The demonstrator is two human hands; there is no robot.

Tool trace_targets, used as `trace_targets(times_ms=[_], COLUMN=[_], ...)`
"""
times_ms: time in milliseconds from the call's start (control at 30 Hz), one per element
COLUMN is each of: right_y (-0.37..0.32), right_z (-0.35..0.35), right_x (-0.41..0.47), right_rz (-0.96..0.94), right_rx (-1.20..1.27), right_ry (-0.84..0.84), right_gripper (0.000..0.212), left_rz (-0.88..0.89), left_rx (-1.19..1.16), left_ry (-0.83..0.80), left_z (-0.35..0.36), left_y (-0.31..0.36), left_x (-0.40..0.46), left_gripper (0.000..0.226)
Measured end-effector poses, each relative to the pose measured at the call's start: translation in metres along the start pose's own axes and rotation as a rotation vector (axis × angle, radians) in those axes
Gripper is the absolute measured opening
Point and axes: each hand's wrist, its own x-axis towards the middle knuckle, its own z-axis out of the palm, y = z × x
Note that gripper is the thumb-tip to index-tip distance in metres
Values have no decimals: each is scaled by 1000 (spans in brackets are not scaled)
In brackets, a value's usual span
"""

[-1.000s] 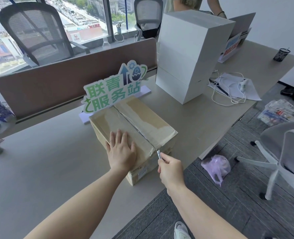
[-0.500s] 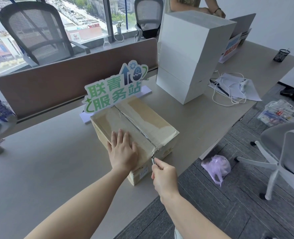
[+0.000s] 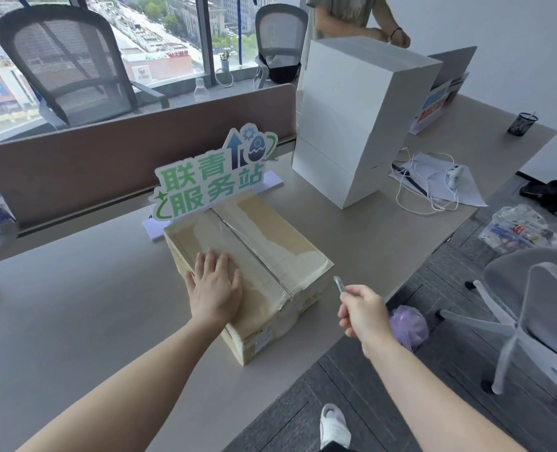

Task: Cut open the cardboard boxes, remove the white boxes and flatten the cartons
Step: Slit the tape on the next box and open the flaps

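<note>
Head view: left hand (image 3: 214,290) lies palm down, fingers straight and together, flat on the top of the brown taped cardboard carton (image 3: 254,265), on its near left flap. Right hand (image 3: 363,313) is curled around a small silver-tipped cutting tool (image 3: 339,284), the tip pointing up and away; hand and tool are off the carton, just beside its near right corner, with no contact visible. The carton sits on the grey-beige desk (image 3: 74,305) close to the desk's near edge, flaps down, a strip of clear tape running along the centre seam. Whether the tape is slit through cannot be told.

Just behind the carton stands a green and white cut-out sign (image 3: 210,182) with Chinese characters on a pale base. To the right of it, well apart from the carton, a tall stack of plain white boxes (image 3: 358,122) stands on the desk. Beyond the stack lie white cables on white paper sheets (image 3: 433,181). A purple plastic bag (image 3: 407,324) lies on the dark carpet beside the right wrist. A second person stands behind the stack.
</note>
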Motion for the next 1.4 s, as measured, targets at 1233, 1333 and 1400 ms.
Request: trace_targets(times_ms=[1233, 1333, 1400], right_y=[-96, -148, -168], right_z=[83, 127, 159], right_x=[261, 226, 208], right_rz=[-476, -808, -1006], right_rx=[-437, -400, -478], right_ry=[-284, -414, -533], right_gripper=[13, 12, 3], left_rz=[-504, -496, -489], left_rx=[89, 72, 51], left_ry=[127, 141, 154], left_z=[-21, -22, -24], left_y=[10, 9, 7], left_x=[148, 148, 147], left_gripper=[52, 42, 38])
